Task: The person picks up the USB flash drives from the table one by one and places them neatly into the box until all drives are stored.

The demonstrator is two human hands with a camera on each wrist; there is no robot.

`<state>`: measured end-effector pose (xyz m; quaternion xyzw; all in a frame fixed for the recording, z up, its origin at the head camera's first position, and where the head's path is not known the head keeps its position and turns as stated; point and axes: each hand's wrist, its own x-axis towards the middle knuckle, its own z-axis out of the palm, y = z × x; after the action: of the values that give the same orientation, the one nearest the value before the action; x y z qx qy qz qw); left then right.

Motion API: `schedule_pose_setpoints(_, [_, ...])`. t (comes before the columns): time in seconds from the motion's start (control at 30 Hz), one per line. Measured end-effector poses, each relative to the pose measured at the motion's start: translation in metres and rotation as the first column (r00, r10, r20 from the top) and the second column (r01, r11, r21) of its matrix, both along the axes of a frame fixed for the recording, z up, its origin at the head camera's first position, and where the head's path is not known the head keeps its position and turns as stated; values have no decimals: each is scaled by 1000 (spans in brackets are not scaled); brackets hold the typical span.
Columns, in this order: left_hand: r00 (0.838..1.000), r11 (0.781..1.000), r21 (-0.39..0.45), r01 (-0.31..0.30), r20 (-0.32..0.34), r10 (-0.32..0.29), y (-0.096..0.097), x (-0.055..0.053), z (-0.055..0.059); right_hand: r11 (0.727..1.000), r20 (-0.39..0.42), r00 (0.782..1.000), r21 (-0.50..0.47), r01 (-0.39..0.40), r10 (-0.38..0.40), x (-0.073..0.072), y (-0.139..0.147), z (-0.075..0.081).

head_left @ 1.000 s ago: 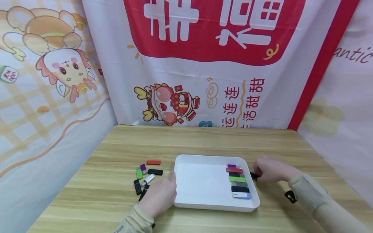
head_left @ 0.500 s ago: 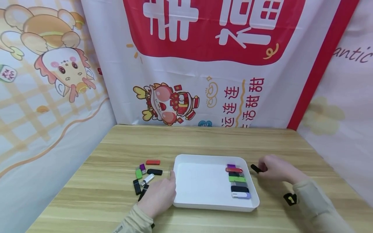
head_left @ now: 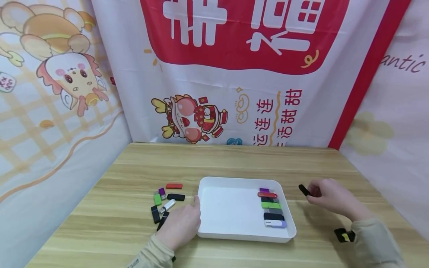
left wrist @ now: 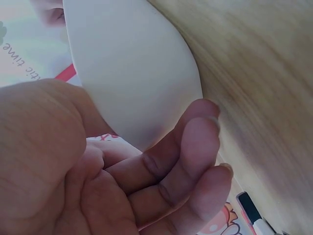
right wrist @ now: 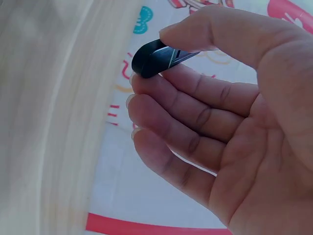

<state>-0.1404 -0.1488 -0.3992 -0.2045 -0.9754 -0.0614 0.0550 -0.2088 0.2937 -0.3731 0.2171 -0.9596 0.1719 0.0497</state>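
In the head view my right hand (head_left: 330, 197) is raised to the right of a white tray (head_left: 231, 236), pinching a black USB flash drive (head_left: 304, 190) between thumb and fingertips. The right wrist view shows this drive (right wrist: 146, 61) has a rounded end, with the other fingers loosely bent below it. At the tray's left wall, my left hand (head_left: 179, 225) grips the edge. Its fingertips lie against the wall's outer side (left wrist: 132, 58), while the thumb tip is hidden behind the rim. Inside the tray's right side, several flash drives (head_left: 272, 205) lie in a column.
Left of the tray is a loose group: a red drive (head_left: 174, 186), a green one (head_left: 157, 199), a purple one (head_left: 162, 193), a white one (head_left: 167, 205) and several black ones, including one (head_left: 155, 214) at the far left. Printed fabric hangs behind the wooden table (head_left: 231, 158).
My right hand has moved right and away from the tray with the black flash drive, which now shows more beyond the fingertips. The left hand keeps its place at the tray.
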Motion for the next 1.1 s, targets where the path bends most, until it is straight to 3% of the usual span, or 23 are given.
schedule_pose_setpoints(0.27, [1000,1000,0,4,7,-4,1,1,0,1000,-93,995,3,21,-20,13,-15,8])
schedule_pose_setpoints(0.43, [1000,1000,3,4,17,-4,1,1,0,1000,-223,975,-27,6,-12,20,-25,10])
schedule_pose_setpoints(0.57, [1000,1000,6,7,18,-7,1,2,0,998,-271,963,-58,-18,2,25,-32,12])
schedule_pose_setpoints(0.97, [1000,1000,17,7,2,-7,0,1,1,992,-282,954,-44,-119,102,34,-56,16])
schedule_pose_setpoints(1.1, [1000,1000,20,4,12,-4,0,1,1,986,-236,959,-19,-166,157,37,-65,15])
